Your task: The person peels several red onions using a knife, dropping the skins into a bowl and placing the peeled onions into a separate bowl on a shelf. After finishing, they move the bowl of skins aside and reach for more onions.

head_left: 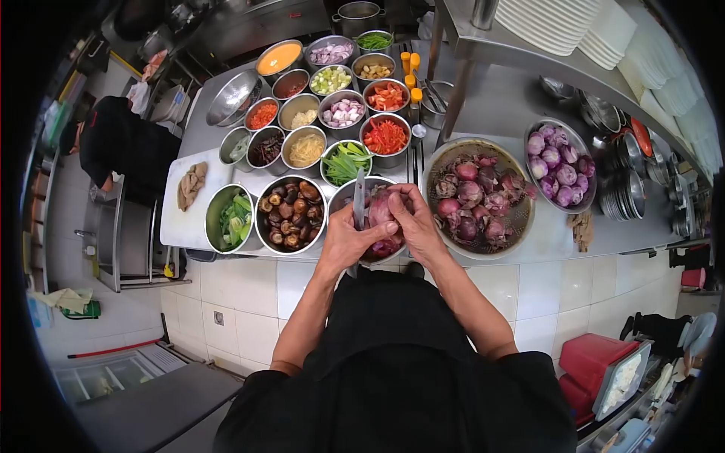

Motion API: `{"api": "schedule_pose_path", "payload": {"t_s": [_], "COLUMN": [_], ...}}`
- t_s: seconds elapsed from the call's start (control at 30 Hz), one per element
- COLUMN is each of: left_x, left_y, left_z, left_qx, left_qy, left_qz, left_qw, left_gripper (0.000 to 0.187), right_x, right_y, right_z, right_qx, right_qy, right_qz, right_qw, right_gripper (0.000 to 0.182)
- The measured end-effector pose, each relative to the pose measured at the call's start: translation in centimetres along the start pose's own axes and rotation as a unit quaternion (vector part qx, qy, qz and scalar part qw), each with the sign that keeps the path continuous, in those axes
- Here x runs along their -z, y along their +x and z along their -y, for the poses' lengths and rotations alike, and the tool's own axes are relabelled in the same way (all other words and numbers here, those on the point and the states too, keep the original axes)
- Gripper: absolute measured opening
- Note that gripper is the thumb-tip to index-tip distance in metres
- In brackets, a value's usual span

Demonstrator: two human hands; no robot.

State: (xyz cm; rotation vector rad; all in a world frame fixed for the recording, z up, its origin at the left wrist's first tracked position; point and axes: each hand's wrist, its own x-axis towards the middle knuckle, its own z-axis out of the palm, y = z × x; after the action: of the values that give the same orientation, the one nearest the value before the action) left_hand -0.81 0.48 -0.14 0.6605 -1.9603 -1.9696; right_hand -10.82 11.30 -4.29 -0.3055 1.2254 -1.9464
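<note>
My left hand (349, 240) is closed around a knife (359, 195), its blade pointing up and away from me. The left thumb reaches across to a red onion (377, 211). Fingers of my right hand (419, 226) are wrapped round that onion from the other side. Both hands are above a metal bowl (338, 198) at the counter's front edge, and red onion pieces show below them. Just right of my right hand stands a wide colander (438, 162) of unpeeled red onions (470, 195). A bowl of mushrooms (291, 215) is left of my left hand.
Several metal bowls of cut vegetables, such as red peppers (385, 137) and spring onions (346, 164), crowd the counter. Peeled onions (559, 166) fill a bowl at right. A cloth lies on a white cutting board (181, 226). An overhead shelf (521, 57) holds plates. Another person (124, 143) bends at left.
</note>
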Motion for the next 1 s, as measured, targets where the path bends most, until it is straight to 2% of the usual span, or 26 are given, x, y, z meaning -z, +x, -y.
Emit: {"api": "schedule_pose_path", "payload": {"t_s": [0.03,0.13,0.17,0.27,0.4,0.53,0.63,0.73,0.83,0.93,1.0], "left_x": [0.4,3.2,3.0,4.0,4.9,5.0,4.7,4.7,4.7,4.7,5.1], "left_y": [-0.1,0.3,0.3,0.5,0.9,1.3,1.3,1.6,1.6,1.8,1.9], "left_z": [-0.1,1.5,2.1,2.3,3.1,2.7,1.7,1.5,1.5,2.2,2.9], "left_qx": [0.001,0.103,0.087,0.129,0.149,0.164,0.161,0.154,0.170,0.168,0.163], "left_qy": [0.011,-0.168,-0.189,-0.261,-0.344,-0.355,-0.325,-0.243,-0.235,-0.224,-0.285], "left_qz": [-0.003,0.038,0.007,0.007,0.071,0.076,0.074,0.063,0.039,0.020,0.030], "left_qw": [1.000,0.980,0.978,0.957,0.924,0.917,0.929,0.956,0.956,0.960,0.944], "left_gripper": [0.039,0.029,0.027,0.027,0.031,0.030,0.026,0.023,0.021,0.023,0.022], "right_x": [-0.3,-0.9,-1.3,-2.5,-2.8,-3.1,-3.9,-3.6,-4.2,-4.2,-4.0], "right_y": [0.1,0.4,0.3,-0.2,-0.7,-0.3,0.0,0.2,-0.2,-0.2,0.2], "right_z": [-0.3,-0.8,-1.0,0.2,1.1,0.5,0.5,0.2,1.5,1.4,1.2], "right_qx": [0.014,0.021,0.065,0.046,-0.006,0.069,0.117,0.156,0.307,0.311,0.310], "right_qy": [-0.014,-0.058,-0.106,-0.085,-0.094,-0.091,-0.039,-0.117,-0.345,-0.375,-0.335], "right_qz": [-0.007,-0.011,-0.016,0.008,0.049,-0.004,-0.029,-0.072,-0.107,-0.092,-0.069], "right_qw": [1.000,0.998,0.992,0.995,0.994,0.993,0.992,0.978,0.881,0.869,0.887], "right_gripper": [0.040,0.038,0.038,0.039,0.044,0.049,0.044,0.036,0.027,0.027,0.025]}}
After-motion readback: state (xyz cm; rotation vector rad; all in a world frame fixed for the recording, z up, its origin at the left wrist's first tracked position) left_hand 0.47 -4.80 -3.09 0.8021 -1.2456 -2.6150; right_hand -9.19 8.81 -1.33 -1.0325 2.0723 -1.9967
